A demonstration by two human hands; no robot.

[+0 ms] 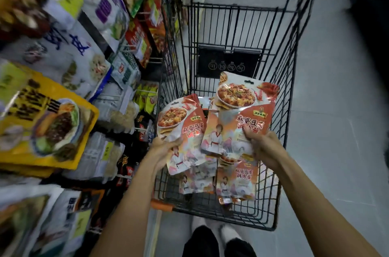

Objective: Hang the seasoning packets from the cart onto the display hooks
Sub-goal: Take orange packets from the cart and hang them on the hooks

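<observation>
Red packets (237,122) – both hands gripping | cart (290,88) | left shelf goods (52,96) blurred

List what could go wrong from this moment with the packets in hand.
1. The left hand and right hand each pinch a seasoning packet by its bottom edge; one may slip back into the cart.
2. The hang hole sits at the far end, so threading a hook needs regripping.

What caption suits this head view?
Both hands, left and right, lift seasoning packets from the cart.
</observation>
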